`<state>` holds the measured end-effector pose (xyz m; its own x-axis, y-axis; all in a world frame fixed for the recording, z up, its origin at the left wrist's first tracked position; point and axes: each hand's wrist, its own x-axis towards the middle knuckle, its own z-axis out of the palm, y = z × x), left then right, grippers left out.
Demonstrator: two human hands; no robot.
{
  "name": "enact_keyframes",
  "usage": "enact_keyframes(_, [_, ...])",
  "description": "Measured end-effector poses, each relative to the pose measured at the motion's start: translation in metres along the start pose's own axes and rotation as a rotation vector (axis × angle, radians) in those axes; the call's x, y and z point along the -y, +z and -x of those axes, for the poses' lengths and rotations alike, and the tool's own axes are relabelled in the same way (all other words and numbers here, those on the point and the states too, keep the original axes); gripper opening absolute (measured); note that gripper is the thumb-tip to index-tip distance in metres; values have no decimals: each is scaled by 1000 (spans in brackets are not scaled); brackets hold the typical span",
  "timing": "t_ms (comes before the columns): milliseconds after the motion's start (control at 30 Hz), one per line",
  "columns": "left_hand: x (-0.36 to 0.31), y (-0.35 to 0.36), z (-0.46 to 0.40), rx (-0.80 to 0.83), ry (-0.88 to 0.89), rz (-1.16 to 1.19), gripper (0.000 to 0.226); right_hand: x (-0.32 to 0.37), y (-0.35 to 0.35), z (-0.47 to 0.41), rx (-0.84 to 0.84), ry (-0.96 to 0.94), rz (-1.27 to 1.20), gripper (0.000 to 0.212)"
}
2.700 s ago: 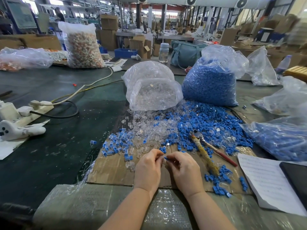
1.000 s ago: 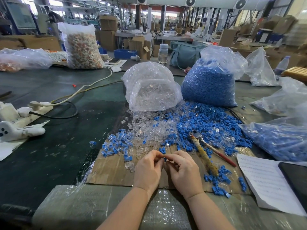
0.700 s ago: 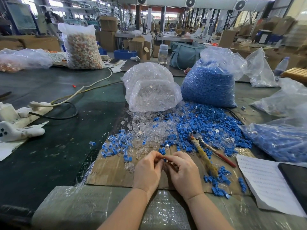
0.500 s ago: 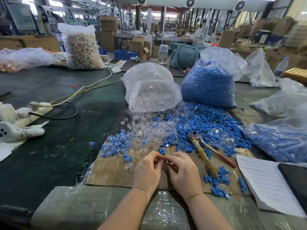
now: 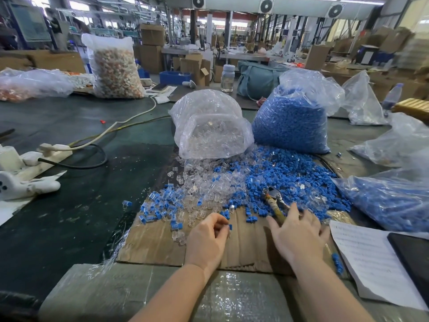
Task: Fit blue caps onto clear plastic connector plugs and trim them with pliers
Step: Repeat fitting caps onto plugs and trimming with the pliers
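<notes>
My left hand [image 5: 209,238] pinches a clear plug with a blue cap [image 5: 229,227] above the cardboard sheet [image 5: 153,242]. My right hand [image 5: 299,233] lies with spread fingers over the handles of the pliers [image 5: 275,202], touching them; its fingers are not curled round them. Loose blue caps [image 5: 290,173] and clear plugs [image 5: 204,180] lie heaped on the far part of the cardboard. Several capped plugs [image 5: 160,208] form a small pile to the left.
A bag of clear plugs [image 5: 209,126] and a bag of blue caps [image 5: 292,117] stand behind the heaps. More bags [image 5: 394,201] lie at the right, with papers [image 5: 369,259] and a dark tablet [image 5: 415,254]. A power strip with cables [image 5: 53,151] lies at the left.
My hands were together, fitting a cap onto a plug. Now they are apart: the right hand has moved right onto the pliers, and the left keeps the capped plug.
</notes>
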<state>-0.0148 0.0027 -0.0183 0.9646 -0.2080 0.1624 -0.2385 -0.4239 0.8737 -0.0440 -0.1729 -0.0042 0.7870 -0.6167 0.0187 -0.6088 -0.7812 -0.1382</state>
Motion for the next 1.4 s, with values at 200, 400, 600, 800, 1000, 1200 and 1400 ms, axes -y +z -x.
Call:
enact_keyframes(200, [-8, -4, -16, 9, -103, 68, 19, -9, -9, -12, 89, -39, 141, 81])
enact_keyframes(400, [-21, -15, -33, -28, -274, 337, 6, -1, -26, -11, 78, -60, 140, 53])
enact_keyframes(600, [-29, -23, -47, -34, -380, 580, 8, 20, -48, -9, 195, -260, -289, 23])
enact_keyframes(800, [-33, -30, -59, -54, -411, 627, 8, 37, -65, 4, 680, -207, -727, 15])
enact_keyframes(1000, [-28, -35, -62, -100, -418, 545, 10, 46, -68, 11, 829, -184, -839, 5])
enact_keyframes(1200, [-29, -39, -63, -148, -444, 557, 11, 50, -71, 16, 888, -190, -862, 23])
enact_keyframes(1400, [-32, -38, -65, -193, -440, 525, 12, 51, -74, 19, 883, -203, -864, 26])
